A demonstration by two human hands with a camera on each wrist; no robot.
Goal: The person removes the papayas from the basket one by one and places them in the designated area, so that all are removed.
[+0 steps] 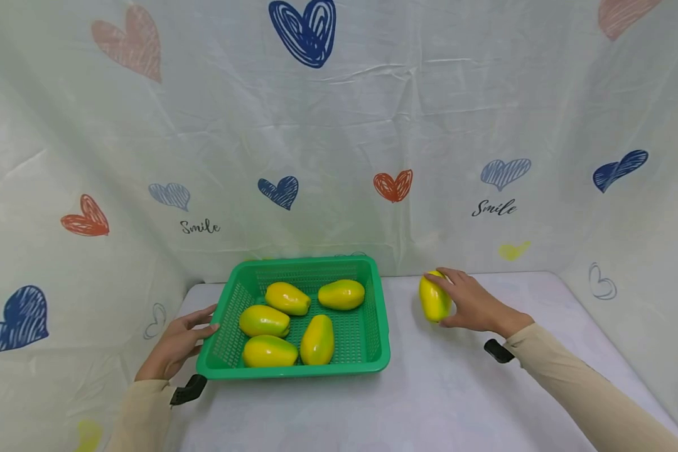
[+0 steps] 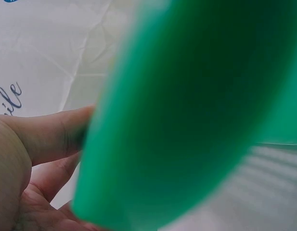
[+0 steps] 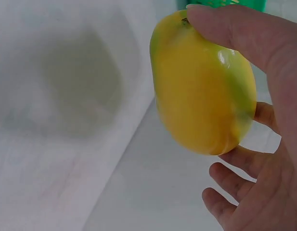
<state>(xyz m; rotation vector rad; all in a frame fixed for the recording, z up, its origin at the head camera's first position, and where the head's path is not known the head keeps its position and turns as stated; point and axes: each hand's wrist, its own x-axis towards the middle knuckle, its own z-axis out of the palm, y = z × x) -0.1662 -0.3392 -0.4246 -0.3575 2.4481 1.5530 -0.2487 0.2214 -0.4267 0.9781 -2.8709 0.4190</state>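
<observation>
My right hand [image 1: 474, 306] pinches a yellow-green papaya [image 1: 432, 300] between thumb and fingers, over the table's far side, to the right of the green basket [image 1: 385, 326]. In the right wrist view the thumb presses near the stem end of this papaya [image 3: 201, 86], the other fingers round its far end. A shadow falls on the cloth beside it. At the basket's left side, my left hand [image 1: 177, 342] holds the rim. The left wrist view shows its thumb against the green wall [image 2: 114, 183], with fingers below partly hidden. Several papayas [image 1: 268, 351] lie inside the basket.
A white cloth covers the table [image 1: 429, 402]. Behind it and at both sides hang white curtains [image 1: 339, 125] printed with hearts and the word "Smile". The basket stands near the back curtain. A dark wrist device [image 1: 498, 351] sits below the right cuff.
</observation>
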